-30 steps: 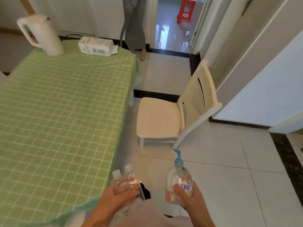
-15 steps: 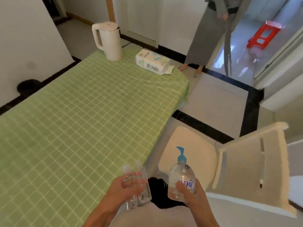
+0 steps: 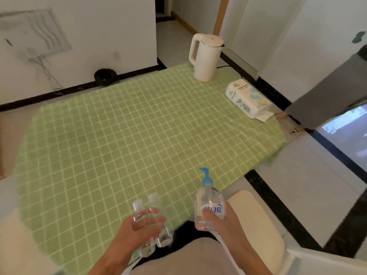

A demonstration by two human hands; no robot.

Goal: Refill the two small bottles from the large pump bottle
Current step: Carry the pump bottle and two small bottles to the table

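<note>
Head camera, looking down: I am holding my two hands apart at the near edge of a table [image 3: 119, 135] covered in a green checked cloth. My left hand [image 3: 137, 227] is gripping the two small bottles [image 3: 163, 236], clear and side by side. My right hand [image 3: 224, 223] is curling around the large pump bottle [image 3: 208, 203], upright, its blue pump on top. A white kettle [image 3: 205, 58] and a tissue pack [image 3: 248, 98] are sitting at the far end.
</note>
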